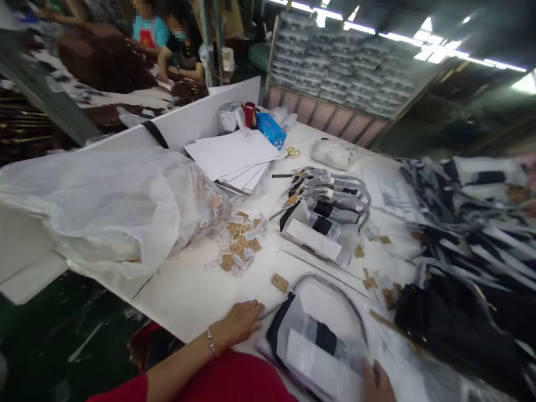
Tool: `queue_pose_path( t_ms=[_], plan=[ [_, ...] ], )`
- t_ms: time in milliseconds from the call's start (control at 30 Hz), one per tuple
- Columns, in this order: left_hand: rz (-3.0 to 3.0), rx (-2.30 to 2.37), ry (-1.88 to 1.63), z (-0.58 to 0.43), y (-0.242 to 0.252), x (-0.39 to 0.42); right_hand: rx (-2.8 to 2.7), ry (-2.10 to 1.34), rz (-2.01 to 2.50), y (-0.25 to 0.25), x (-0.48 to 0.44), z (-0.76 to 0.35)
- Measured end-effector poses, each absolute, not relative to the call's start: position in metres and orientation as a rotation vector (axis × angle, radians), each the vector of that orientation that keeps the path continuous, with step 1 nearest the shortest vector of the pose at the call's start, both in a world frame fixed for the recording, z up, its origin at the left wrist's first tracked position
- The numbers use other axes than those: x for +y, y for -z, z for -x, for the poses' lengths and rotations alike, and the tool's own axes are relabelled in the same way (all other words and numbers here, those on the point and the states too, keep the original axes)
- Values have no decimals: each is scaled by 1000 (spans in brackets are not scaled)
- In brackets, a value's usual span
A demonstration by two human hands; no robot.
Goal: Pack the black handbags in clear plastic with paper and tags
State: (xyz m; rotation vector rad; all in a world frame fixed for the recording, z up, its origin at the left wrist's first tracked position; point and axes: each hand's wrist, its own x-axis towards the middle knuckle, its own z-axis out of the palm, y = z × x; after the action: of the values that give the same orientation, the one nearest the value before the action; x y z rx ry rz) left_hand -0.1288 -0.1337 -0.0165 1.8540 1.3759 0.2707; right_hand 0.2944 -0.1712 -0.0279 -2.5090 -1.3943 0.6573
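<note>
Bag: white-grey body, black patches, grey handle arched. Lies near the table's near edge, handle toward far edge.

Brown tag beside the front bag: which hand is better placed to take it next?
Probably the left hand: it lies nearer the brown tag, while the right hand is across the front bag.

The left hand is outstretched palm-down; the right hand, cut off below, seems loosely curled.
</note>
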Motion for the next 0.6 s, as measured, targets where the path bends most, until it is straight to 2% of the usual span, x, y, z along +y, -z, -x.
queue_pose_path(
  t_ms=[133,367,600],
  plan=[
    [-2001,1359,-177,130,6,-111,-1299,-737,2535,43,-170,-299],
    [-1909,1146,-147,104,10,-87,-1112,-836,2547,35,-166,-293],
    [-1800,1279,1,120,10,-76,-1019,-930,2428,35,-175,-254]
  ],
)
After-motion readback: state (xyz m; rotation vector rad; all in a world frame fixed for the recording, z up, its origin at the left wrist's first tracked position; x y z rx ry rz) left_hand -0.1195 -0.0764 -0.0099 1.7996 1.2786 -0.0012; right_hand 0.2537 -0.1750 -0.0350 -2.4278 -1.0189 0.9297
